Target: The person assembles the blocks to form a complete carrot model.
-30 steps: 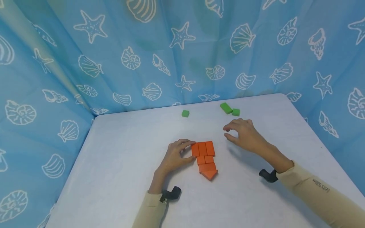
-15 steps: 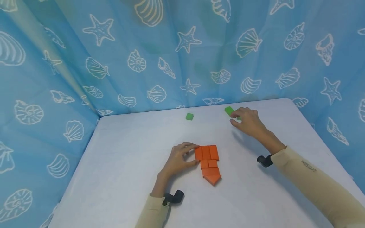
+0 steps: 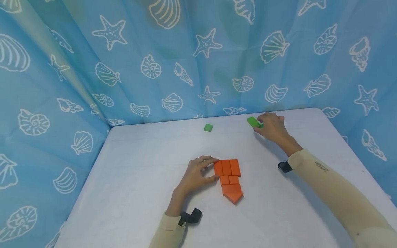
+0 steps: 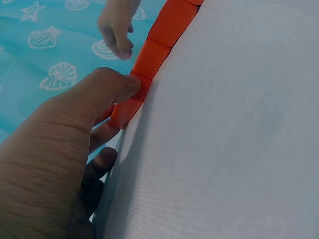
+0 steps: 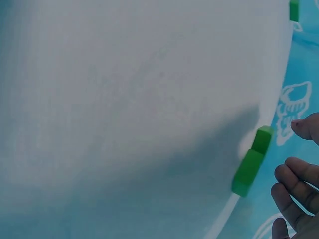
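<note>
Flat orange blocks (image 3: pixel 226 168) lie fitted together on the table, three in a row at the back, smaller ones nearer me and a pointed piece (image 3: pixel 234 197) at the front. My left hand (image 3: pixel 196 174) pinches the leftmost orange block (image 4: pixel 130 107) of that row between thumb and fingers. At the back right, my right hand (image 3: pixel 273 125) hovers around a long green block (image 3: pixel 253 121) and the small green block (image 5: pixel 263 140) touching it. In the right wrist view, its fingers are spread and hold nothing.
Another small green block (image 3: pixel 208 127) sits apart near the back edge. The white table (image 3: pixel 145 162) ends at a blue curtain (image 3: pixel 130 79) patterned with shells and starfish. Both wrists carry a black camera mount (image 3: pixel 193 216).
My right hand has moved back to the green blocks, now partly covering the small one. My left hand stays at the orange block. The whole view has shifted slightly.
</note>
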Tool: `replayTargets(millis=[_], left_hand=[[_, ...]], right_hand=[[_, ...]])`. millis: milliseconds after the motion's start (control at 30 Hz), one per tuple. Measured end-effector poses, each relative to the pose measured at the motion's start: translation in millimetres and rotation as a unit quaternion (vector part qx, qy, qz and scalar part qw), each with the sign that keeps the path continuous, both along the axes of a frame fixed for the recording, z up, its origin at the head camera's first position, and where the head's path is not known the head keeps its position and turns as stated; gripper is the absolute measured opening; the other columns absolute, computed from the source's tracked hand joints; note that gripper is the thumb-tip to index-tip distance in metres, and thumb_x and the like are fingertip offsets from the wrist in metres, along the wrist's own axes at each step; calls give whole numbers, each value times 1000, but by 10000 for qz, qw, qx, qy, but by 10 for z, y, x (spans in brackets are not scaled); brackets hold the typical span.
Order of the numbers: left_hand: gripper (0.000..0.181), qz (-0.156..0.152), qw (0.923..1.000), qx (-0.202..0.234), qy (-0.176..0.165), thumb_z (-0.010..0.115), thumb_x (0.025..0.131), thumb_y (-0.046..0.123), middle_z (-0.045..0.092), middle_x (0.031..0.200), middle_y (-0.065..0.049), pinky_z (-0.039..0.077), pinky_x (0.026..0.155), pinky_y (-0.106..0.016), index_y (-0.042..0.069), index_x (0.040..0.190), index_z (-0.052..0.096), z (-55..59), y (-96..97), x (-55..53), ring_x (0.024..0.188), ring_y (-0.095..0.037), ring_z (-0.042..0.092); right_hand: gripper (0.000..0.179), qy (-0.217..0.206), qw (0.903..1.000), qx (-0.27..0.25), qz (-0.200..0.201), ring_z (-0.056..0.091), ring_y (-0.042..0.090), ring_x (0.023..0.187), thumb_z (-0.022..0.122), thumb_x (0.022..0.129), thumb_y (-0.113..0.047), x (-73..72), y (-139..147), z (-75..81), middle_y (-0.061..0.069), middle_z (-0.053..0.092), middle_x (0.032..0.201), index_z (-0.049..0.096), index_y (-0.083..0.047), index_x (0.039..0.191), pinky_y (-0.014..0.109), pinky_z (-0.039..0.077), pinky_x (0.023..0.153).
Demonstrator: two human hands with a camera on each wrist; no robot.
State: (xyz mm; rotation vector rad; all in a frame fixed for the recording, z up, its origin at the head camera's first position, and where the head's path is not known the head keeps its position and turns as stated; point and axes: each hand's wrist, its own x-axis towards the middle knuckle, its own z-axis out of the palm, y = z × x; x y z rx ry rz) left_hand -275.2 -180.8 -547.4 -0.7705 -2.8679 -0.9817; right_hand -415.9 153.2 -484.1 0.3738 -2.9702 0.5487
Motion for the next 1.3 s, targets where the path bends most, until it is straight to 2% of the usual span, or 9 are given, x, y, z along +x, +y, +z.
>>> replayTargets(millis=[467, 633, 800, 1067, 1200, 1300], left_hand=[[56, -74, 9999, -45, 84, 74, 86, 44, 55, 137, 8, 35, 107, -43, 32, 139, 59, -11, 71, 17, 126, -13, 48], [56, -128, 9998, -64, 107, 74, 87, 43, 55, 136, 7, 34, 107, -43, 30, 139, 59, -7, 87, 31, 128, -13, 48], [55, -146, 9997, -38, 174, 74, 86, 41, 56, 136, 7, 35, 106, -43, 28, 138, 60, -3, 85, 37, 125, -13, 50], [55, -57, 9998, -98, 137, 73, 87, 42, 55, 136, 6, 35, 106, -44, 29, 139, 59, 17, 48, 32, 124, -14, 50], [55, -48, 9998, -130, 167, 73, 87, 42, 56, 136, 6, 35, 106, -44, 29, 139, 60, 27, 26, 10, 125, -14, 49], [55, -35, 9998, -124, 180, 74, 87, 42, 56, 135, 6, 36, 104, -43, 29, 138, 60, 30, 5, 3, 119, -13, 52]], right_hand=[[48, -171, 9994, 105, -299, 53, 39, 99, 72, 89, -27, -72, 92, -144, 25, 62, 110, 63, 7, 122, 59, 29, 85], [45, -275, 9993, -4, -257, 52, 40, 96, 71, 88, -21, -85, 92, -171, 25, 62, 105, 63, 9, 121, 59, 28, 84], [43, -137, 9993, -284, -221, 52, 41, 96, 72, 86, -15, -75, 45, -166, 26, 64, 106, 63, 10, 120, 57, 28, 84], [37, 193, 9963, -803, 225, 53, 41, 105, 72, 83, -12, 85, -127, -73, 24, 66, 114, 68, 4, 116, 57, 28, 84], [36, 208, 9941, -976, 417, 53, 40, 110, 71, 83, -11, 210, -207, -50, 22, 65, 117, 69, 1, 117, 61, 27, 90], [36, 183, 9926, -1068, 546, 52, 39, 113, 70, 84, -11, 305, -260, -46, 20, 65, 118, 69, -1, 118, 61, 27, 92]])
